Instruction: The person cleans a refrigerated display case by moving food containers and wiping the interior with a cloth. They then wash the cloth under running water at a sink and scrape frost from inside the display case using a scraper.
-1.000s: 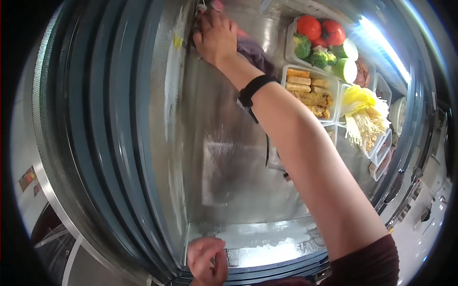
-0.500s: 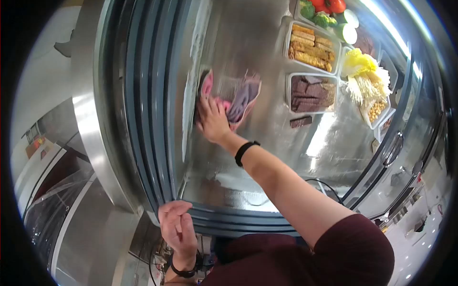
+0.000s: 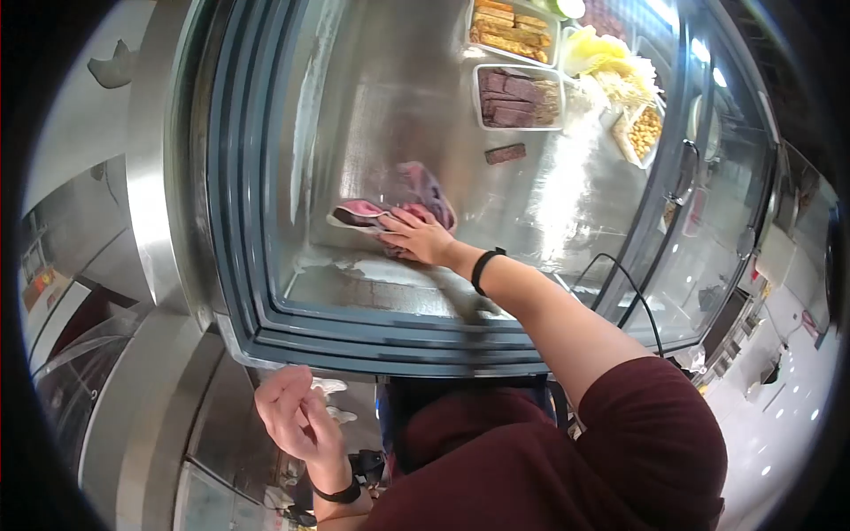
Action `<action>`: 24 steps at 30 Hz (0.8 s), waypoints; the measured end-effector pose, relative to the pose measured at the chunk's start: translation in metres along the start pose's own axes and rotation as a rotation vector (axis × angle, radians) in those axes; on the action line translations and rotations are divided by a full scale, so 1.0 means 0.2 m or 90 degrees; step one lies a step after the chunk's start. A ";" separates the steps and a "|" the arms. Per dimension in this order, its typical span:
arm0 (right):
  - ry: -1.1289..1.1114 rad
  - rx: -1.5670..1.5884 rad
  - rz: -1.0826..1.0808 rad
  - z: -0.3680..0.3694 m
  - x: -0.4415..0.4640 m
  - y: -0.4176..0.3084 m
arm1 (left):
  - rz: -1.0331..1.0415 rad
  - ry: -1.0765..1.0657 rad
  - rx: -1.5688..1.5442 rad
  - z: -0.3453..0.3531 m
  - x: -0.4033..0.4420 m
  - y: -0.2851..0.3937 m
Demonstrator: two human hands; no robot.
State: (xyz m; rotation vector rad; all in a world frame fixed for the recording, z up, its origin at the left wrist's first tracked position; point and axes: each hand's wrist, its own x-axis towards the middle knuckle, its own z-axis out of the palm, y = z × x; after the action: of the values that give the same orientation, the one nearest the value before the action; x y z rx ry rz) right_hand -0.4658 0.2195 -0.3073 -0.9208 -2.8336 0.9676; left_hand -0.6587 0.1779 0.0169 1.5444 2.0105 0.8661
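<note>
My right hand (image 3: 418,237) presses a crumpled pink and grey cloth (image 3: 359,215) against the metal floor of a display case (image 3: 390,115). Its fingers are slightly spread and bent into the folds, and part of the cloth lies under the palm. Outside the case's front left corner, my left hand (image 3: 297,414) is raised with loosely curled fingers and nothing in it. A small dark block (image 3: 506,154) lies on the metal, beyond the cloth and to its right.
Behind the block stands a tub of dark slices (image 3: 509,97), with a tub of golden sticks (image 3: 512,34) farther back. Pale mushrooms and yellow leaves (image 3: 611,66) and a tub of beans (image 3: 642,133) are at the right. Grey rails (image 3: 381,341) edge the case, and a black cable crosses its right side.
My right hand has drawn the cloth from the far left of the case to its near end. The view has shifted, bringing the dark block and the near rails into sight.
</note>
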 end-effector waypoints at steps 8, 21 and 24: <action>0.308 -0.182 0.380 -0.44 -0.29 0.55 | -0.014 -0.002 -0.059 0.01 -0.20 -0.03; 0.618 0.927 0.587 -0.64 -0.30 0.73 | -0.001 -0.016 -0.058 0.03 -0.22 -0.07; 0.845 0.940 0.632 -0.67 -0.28 0.78 | 0.021 -0.032 -0.060 0.05 -0.20 -0.08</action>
State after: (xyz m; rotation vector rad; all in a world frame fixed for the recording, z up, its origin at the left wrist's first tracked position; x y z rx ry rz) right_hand -0.3125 0.3633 -0.2774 -1.5605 -0.2337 1.2390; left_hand -0.6532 0.1388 -0.0025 1.5348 1.8867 0.9128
